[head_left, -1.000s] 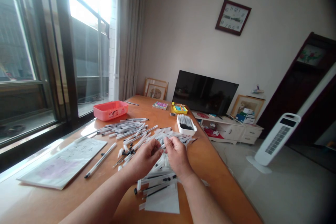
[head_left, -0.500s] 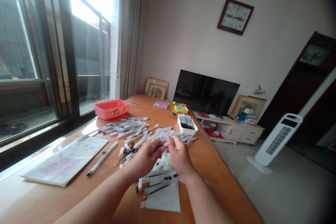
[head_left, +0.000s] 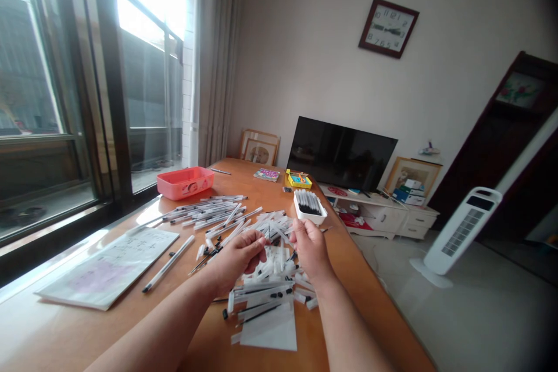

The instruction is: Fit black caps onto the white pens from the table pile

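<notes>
My left hand (head_left: 248,251) is closed, its thumb and fingertip pinching a thin dark rod that looks like a pen refill (head_left: 269,233). To the right, my right hand (head_left: 310,244) is also closed in a pinch; pale pen barrels lie close behind its fingertips, so I cannot tell what it holds. A gap separates the two hands. Beneath and between them spreads a heap of clear pen parts (head_left: 272,261) with small black pieces among them. Nearer to me, more barrels and dark refills lie partly over a white sheet (head_left: 272,331).
Clear pens (head_left: 209,209) are piled left of centre. A white box (head_left: 320,218) holds upright pens. A red bin (head_left: 187,182), a yellow box (head_left: 300,180) and a booklet (head_left: 267,174) stand farther back. At left lie a notebook (head_left: 108,267) and a large pen (head_left: 168,264).
My hands, together half a second ago, have moved apart. The right hand has shifted right and the left slightly left, uncovering more of the heap between them.
</notes>
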A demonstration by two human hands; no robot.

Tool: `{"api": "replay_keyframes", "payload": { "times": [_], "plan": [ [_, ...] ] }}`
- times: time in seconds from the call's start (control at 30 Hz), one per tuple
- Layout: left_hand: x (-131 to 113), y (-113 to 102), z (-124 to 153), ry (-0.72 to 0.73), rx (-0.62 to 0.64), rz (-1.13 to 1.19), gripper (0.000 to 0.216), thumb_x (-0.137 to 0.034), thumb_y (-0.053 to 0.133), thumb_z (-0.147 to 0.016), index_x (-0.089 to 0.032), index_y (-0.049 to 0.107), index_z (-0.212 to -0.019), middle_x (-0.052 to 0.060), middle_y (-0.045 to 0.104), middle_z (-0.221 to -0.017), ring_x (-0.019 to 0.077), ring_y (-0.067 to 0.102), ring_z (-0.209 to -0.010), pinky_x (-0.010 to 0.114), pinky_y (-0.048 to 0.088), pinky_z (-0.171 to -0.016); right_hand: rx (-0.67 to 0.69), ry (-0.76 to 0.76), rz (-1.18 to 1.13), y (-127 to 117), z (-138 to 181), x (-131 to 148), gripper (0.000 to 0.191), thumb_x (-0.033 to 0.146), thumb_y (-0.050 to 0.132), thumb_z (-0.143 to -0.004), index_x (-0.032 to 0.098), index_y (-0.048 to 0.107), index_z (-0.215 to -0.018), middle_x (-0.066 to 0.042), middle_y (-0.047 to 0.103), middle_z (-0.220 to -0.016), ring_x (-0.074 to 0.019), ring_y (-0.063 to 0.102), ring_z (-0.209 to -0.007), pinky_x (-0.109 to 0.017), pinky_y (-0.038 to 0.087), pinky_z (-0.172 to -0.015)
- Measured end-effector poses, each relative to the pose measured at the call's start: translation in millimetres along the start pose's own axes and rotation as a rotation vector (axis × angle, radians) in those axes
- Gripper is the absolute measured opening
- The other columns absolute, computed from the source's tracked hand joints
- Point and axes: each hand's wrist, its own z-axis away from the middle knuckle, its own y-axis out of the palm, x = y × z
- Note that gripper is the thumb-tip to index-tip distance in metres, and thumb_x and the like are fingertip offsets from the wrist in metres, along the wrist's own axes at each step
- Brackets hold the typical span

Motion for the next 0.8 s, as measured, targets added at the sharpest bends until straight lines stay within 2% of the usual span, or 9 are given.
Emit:
{"api": "replay_keyframes", "payload": {
  "times": [0.17, 0.3, 0.4, 0.57, 0.67, 0.8],
  "plan": [
    [3.2, -11.3, -7.3, 0.009, -0.09, 0.203, 0.022, -0.037, 0.069, -0.087, -0.018, 0.058, -0.091, -0.001, 0.062, -0.074, 0.0074, 0.047, -0.052, 0.02, 0.032, -0.047, 0.175, 0.039, 0.098, 13.9, 6.4, -12.6, 0.035, 0.051, 0.055, -0.094, 0.019, 0.068, -0.087, -0.001, 0.066, -0.072, -0.0166, 0.056, -0.064, -0.026, 0.042, -0.06],
    [0.9, -17.7, -9.6, 0.044, -0.163, 0.374, 0.015, -0.025, 0.068, -0.086, -0.018, 0.059, -0.097, -0.001, 0.062, -0.076, 0.0086, 0.054, -0.056, 0.019, 0.043, -0.051, 0.167, 0.011, 0.166, 14.6, 7.4, -11.3, 0.03, 0.046, 0.056, -0.093, 0.019, 0.071, -0.094, -0.001, 0.068, -0.073, -0.0177, 0.059, -0.068, -0.027, 0.042, -0.064],
    [-2.8, -22.2, -11.1, 0.037, -0.21, 0.486, 0.014, -0.019, 0.065, -0.09, -0.018, 0.059, -0.102, 0.001, 0.066, -0.082, 0.0088, 0.06, -0.06, 0.019, 0.05, -0.057, 0.197, 0.024, 0.158, 15.7, 10.4, -1.8, 0.028, 0.042, 0.055, -0.093, 0.019, 0.069, -0.083, 0.0, 0.066, -0.07, -0.0166, 0.057, -0.066, -0.026, 0.042, -0.063],
    [-6.4, -28.3, -12.9, 0.045, -0.262, 0.564, 0.012, -0.015, 0.061, -0.095, -0.017, 0.06, -0.106, 0.007, 0.072, -0.092, 0.0133, 0.07, -0.076, 0.024, 0.058, -0.072, 0.414, 0.037, 0.095, 26.5, 23.0, 13.9, 0.034, 0.043, 0.054, -0.096, 0.019, 0.064, -0.074, 0.002, 0.06, -0.063, -0.014, 0.052, -0.059, -0.024, 0.038, -0.057],
    [-4.9, -25.9, -11.7, 0.048, -0.247, 0.54, 0.017, -0.018, 0.066, -0.093, -0.018, 0.061, -0.109, 0.008, 0.074, -0.099, 0.0164, 0.072, -0.087, 0.026, 0.058, -0.076, 0.497, 0.068, 0.042, 33.6, 28.6, 17.2, 0.04, 0.05, 0.053, -0.098, 0.018, 0.065, -0.076, 0.003, 0.058, -0.062, -0.0132, 0.05, -0.058, -0.024, 0.037, -0.056],
    [-1.8, -15.5, -8.5, 0.023, -0.124, 0.455, 0.029, -0.029, 0.075, -0.088, -0.019, 0.064, -0.113, 0.009, 0.074, -0.105, 0.016, 0.07, -0.086, 0.023, 0.052, -0.07, 0.548, 0.077, -0.124, 38.8, 30.4, 19.2, 0.037, 0.05, 0.064, -0.093, 0.017, 0.067, -0.078, 0.003, 0.056, -0.066, -0.0118, 0.047, -0.062, -0.024, 0.037, -0.059]
  ]
}}
